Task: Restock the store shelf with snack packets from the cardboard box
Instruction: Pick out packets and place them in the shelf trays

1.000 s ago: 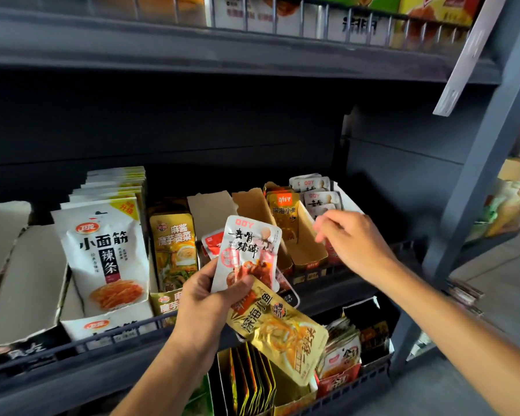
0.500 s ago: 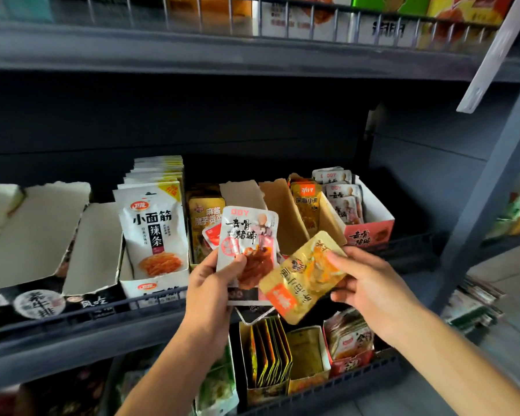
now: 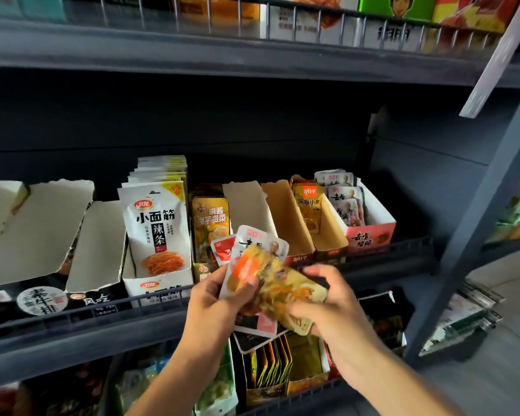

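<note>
Gold packet (image 3: 285,291) btwn both grips: left hand (image 3: 212,298), right hand (image 3: 330,304).

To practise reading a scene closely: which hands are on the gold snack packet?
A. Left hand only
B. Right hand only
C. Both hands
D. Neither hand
C: the left hand and the right hand both grip the gold snack packet, in front of the shelf rail.
</note>
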Motion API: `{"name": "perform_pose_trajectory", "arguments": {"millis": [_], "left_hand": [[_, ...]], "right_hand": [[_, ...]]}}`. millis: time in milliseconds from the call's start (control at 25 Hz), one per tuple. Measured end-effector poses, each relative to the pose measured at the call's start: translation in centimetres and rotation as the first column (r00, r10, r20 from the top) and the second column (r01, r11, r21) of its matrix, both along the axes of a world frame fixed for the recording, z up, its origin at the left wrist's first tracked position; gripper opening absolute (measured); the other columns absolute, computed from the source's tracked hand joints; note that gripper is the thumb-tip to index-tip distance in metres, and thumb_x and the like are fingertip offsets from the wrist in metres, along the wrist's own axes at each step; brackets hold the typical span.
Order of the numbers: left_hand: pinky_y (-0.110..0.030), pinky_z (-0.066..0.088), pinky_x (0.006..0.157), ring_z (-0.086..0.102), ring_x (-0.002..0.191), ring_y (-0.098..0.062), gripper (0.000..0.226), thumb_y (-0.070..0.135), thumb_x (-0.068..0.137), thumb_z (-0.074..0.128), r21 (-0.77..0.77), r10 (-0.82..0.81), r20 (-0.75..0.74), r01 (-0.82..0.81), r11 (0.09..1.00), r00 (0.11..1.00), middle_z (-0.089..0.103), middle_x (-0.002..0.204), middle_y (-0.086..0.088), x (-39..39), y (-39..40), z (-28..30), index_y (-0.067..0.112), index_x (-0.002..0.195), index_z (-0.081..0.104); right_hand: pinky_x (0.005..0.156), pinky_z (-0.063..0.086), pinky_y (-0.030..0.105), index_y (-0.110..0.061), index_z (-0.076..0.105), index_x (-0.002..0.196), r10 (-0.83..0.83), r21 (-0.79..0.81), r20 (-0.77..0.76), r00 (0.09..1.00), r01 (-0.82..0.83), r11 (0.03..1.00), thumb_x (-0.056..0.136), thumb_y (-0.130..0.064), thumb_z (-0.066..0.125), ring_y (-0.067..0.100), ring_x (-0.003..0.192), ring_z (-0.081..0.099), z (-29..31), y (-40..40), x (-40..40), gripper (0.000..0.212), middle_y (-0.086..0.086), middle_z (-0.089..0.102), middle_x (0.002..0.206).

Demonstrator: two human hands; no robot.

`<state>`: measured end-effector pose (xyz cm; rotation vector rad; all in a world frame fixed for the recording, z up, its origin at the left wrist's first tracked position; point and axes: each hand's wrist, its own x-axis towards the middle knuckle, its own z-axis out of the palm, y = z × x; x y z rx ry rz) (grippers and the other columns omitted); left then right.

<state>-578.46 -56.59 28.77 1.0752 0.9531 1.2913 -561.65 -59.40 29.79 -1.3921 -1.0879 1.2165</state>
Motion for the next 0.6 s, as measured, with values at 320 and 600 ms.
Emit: {"name": "perform_pose_trajectory", "arguments": {"millis": [320,600], "left_hand": [[-0.035,0.062,0.067,0.074,0.079,-0.027,0.02,0.011,0.078,0.074,0.136,-0.114,-0.155,0.135,0.981,0.981,0.077,0.09,-0.013,0.1,1.4,1.6,0.007,0.098,0.073],[-0.039,0.06,0.065,0.075,0.082,-0.031,0.021,0.012,0.082,0.07,0.062,0.007,0.048,-0.01,0.998,0.999,0.077,0.095,-0.011,0.1,4.4,2.2,0.015,0.102,0.075]], "right_hand": [[0.076,0.055,0.027,-0.016,0.069,0.094,0.363,-0.011,0.473,0.803,-0.407,0.913,0.091,-0.026,0.066,0.012,0.083,0.074,4.0,2.7,2.8,0.01,0.0,0.077,0.086],[0.072,0.056,0.028,-0.016,0.063,0.109,-0.367,0.414,0.204,0.907,0.26,0.872,0.089,-0.004,0.069,0.013,0.087,0.069,7.1,13.3,10.0,0.024,0.003,0.073,0.104]]}}
